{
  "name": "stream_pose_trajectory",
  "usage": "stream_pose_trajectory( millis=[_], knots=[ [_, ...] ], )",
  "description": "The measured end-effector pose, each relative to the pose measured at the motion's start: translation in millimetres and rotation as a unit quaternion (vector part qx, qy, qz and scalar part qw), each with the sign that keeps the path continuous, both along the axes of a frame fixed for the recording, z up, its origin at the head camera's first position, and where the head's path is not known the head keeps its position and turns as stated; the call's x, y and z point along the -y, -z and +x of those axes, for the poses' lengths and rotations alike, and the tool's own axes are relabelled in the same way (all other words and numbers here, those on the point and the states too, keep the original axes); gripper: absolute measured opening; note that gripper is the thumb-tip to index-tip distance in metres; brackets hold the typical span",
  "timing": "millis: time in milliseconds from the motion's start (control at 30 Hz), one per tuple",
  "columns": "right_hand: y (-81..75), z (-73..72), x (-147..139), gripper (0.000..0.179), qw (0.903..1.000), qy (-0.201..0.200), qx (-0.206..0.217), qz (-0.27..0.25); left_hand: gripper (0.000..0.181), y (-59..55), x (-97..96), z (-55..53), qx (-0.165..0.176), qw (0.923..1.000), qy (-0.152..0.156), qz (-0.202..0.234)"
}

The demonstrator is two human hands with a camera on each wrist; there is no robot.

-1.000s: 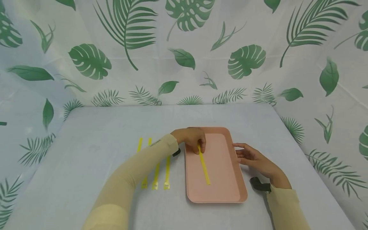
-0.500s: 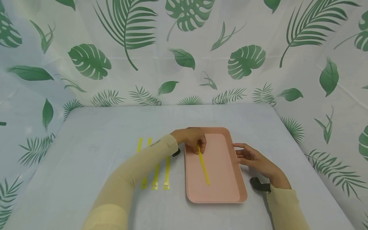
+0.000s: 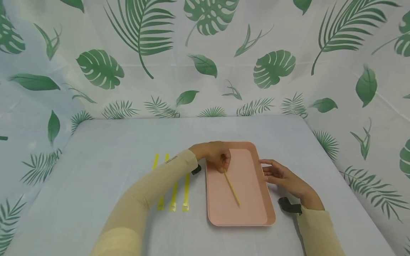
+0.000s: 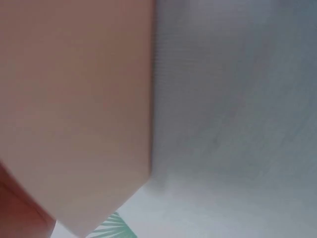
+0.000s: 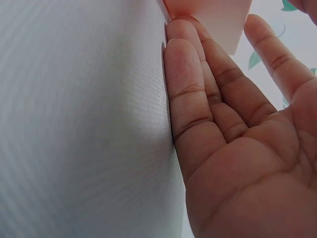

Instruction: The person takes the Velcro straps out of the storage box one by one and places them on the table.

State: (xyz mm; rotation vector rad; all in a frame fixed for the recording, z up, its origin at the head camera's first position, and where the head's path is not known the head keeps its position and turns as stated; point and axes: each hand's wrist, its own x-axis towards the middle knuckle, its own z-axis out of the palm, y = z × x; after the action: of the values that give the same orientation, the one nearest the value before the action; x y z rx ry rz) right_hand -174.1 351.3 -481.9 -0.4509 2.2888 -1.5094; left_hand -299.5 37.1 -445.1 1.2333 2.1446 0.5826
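Observation:
A shallow pink tray (image 3: 246, 213) lies on the white table. Over its far left part, my left hand (image 3: 217, 156) pinches one end of a yellow cable tie (image 3: 232, 188). The tie slants down toward the tray's near right and appears edge-on. At the tray's right side, the fingertips of my right hand (image 3: 285, 177) touch the outer wall, fingers extended. In the right wrist view that hand (image 5: 237, 124) has its fingers long against the table, near the tray corner (image 5: 218, 20). The left wrist view shows the tray's wall (image 4: 79, 99) and only a sliver of hand (image 4: 22, 208).
Several more yellow cable ties (image 3: 186, 192) lie side by side left of the tray, partly hidden by my left sleeve (image 3: 153, 185). Their slotted ends point toward me. A leaf-patterned curtain (image 3: 205, 89) stands behind the table (image 3: 179, 131) and at both sides.
The held cable tie has turned onto its edge, and its free end has swung to the right. My left hand has barely shifted; my right hand stays put.

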Motion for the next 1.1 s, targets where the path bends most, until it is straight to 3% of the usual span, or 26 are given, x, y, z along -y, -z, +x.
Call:
stream_pose_trajectory(
  millis=[233,533,833,1100],
  knots=[
    [-2.5,0.3,0,0.061,1.0000,0.002,0.001,0.000,0.017,-8.2,0.9,1.0,0.009,0.9978,0.011,0.065],
    [-4.1,-0.4,1,0.061,0.9999,0.002,0.012,0.010,0.017,-15.6,3.7,5.1,-0.023,0.9898,0.046,0.133],
    [-2.4,0.2,0,0.057,1.0000,-0.002,0.004,-0.009,0.018,-15.6,11.8,6.5,0.006,0.9878,0.000,0.156],
    [0.0,-0.1,0,0.058,1.0000,-0.002,-0.002,-0.004,0.017,-26.2,16.7,13.1,0.040,0.9825,-0.053,0.174]
  ],
)
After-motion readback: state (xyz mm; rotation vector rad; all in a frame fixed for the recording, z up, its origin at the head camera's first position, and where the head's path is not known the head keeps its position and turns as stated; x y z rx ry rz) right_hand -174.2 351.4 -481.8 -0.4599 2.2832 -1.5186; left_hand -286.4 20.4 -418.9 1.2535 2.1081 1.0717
